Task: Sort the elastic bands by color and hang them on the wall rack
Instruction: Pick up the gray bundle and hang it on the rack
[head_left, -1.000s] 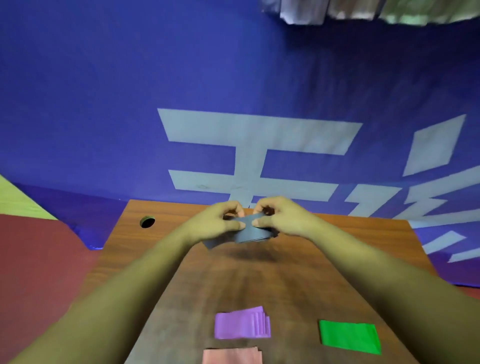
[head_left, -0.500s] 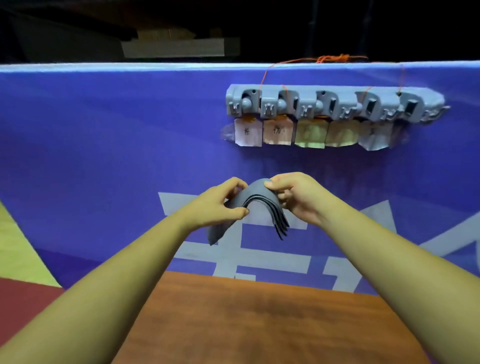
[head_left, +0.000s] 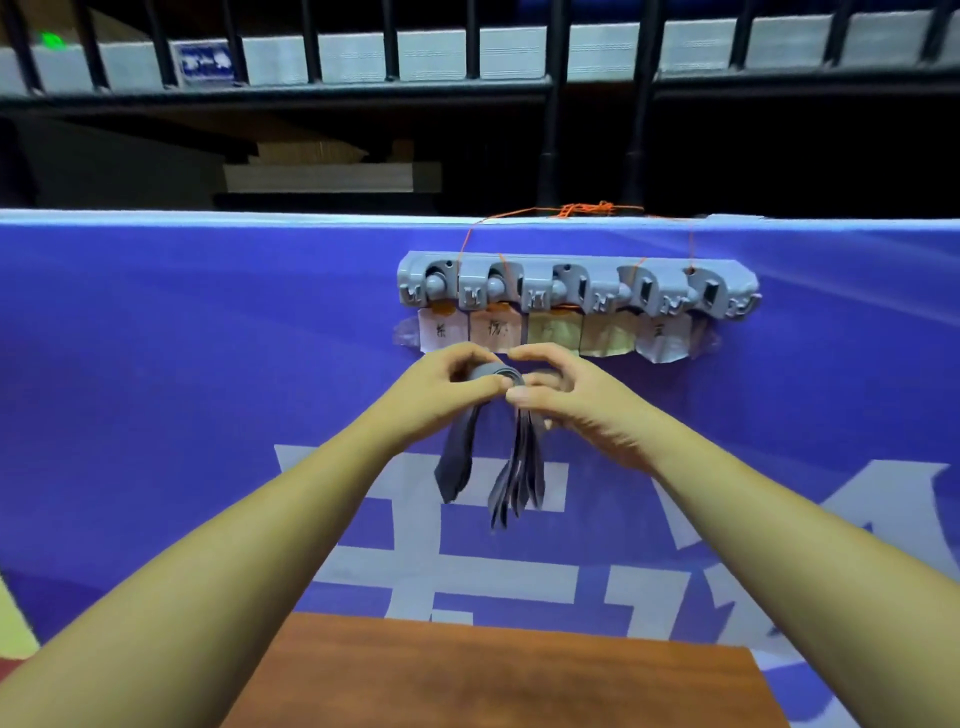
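A bundle of grey elastic bands (head_left: 514, 467) is folded over at the top, and its two ends hang down in front of the blue banner. My left hand (head_left: 447, 384) pinches the fold from the left. My right hand (head_left: 561, 395) pinches it from the right, fingers curled. Both hands are just below the left end of the grey wall rack (head_left: 576, 286), which carries a row of empty hooks. Under the hooks hang paper labels (head_left: 550, 332) in different tints, some with handwriting.
The rack hangs by orange string (head_left: 587, 210) from the top of the blue banner (head_left: 208, 364). The far edge of the wooden table (head_left: 493, 670) shows at the bottom. Dark railings and shelving (head_left: 467, 78) stand behind the banner.
Both hands have lifted the grey bands from the table up toward the rack. The bundle is now folded tighter with its ends dangling. The view has tilted up, and the coloured bands on the table are out of sight.
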